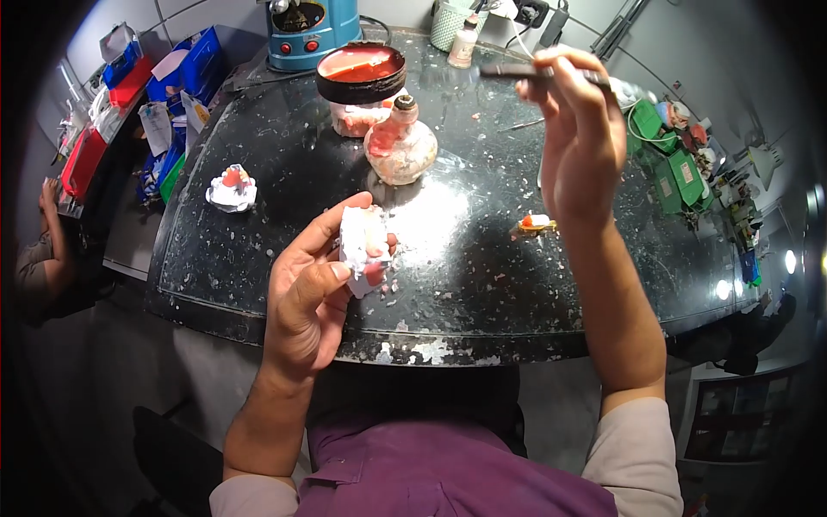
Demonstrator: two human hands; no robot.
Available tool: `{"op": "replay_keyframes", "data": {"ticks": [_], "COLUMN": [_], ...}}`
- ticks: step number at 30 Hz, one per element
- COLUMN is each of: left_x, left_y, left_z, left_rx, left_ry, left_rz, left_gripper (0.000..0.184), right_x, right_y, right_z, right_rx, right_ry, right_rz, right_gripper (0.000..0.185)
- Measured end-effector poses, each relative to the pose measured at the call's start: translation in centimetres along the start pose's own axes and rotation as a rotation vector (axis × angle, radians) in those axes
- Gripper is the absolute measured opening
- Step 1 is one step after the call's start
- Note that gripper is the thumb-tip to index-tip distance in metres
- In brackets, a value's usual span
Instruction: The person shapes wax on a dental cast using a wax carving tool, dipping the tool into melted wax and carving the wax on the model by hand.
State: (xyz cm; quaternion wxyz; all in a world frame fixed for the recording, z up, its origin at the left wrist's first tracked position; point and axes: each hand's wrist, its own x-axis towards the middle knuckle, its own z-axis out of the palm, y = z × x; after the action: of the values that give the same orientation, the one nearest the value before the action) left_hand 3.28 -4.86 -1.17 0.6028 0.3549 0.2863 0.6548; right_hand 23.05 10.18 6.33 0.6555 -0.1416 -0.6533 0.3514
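My left hand (306, 297) is closed around a white plaster dental model (362, 243) with pink material on it, above the front of the black table. Raised at the upper right, my right hand (586, 129) grips a dark, thin-handled tool (517, 72) that points left; its tip is blurred. Beyond the model stands a round burner bottle (401, 148) with a dark cap, smeared with red. Behind that, a round dark-rimmed pan (362, 76) of red material rests on a whitish base (355, 121).
Another plaster model (232, 189) sits on the black table (284, 233) at left. A small orange-and-white item (536, 223) lies right. A blue machine (312, 39) and small bottle (463, 45) stand behind. Green boxes (680, 179) are at right; another person's arm (53, 224) shows far left.
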Motion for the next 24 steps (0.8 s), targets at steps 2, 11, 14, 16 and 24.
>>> {"op": "replay_keyframes", "data": {"ticks": [2, 11, 14, 16, 24], "left_x": [0.0, -0.1, -0.3, -0.2, -0.3], "left_y": [0.0, 0.5, 0.6, 0.5, 0.3], "left_z": [0.0, 0.4, 0.4, 0.1, 0.6], "left_rx": [-0.052, -0.06, -0.078, -0.11, -0.065], "left_ry": [0.016, 0.049, 0.04, 0.015, -0.006], "left_rz": [0.001, 0.006, 0.008, 0.014, 0.071], "left_gripper": [0.061, 0.07, 0.07, 0.067, 0.069], "right_x": [1.9, 2.9, 2.5, 1.6, -1.5], "right_y": [0.0, 1.9, 1.3, 2.2, 2.3], "right_z": [0.7, 3.3, 3.0, 1.9, 0.8], "right_rx": [-0.088, -0.315, -0.131, 0.029, 0.018], "right_ry": [-0.02, -0.162, -0.068, 0.103, 0.113], "right_rz": [0.003, -0.033, 0.075, 0.234, 0.175], "right_gripper": [0.018, 0.016, 0.019, 0.021, 0.015]}}
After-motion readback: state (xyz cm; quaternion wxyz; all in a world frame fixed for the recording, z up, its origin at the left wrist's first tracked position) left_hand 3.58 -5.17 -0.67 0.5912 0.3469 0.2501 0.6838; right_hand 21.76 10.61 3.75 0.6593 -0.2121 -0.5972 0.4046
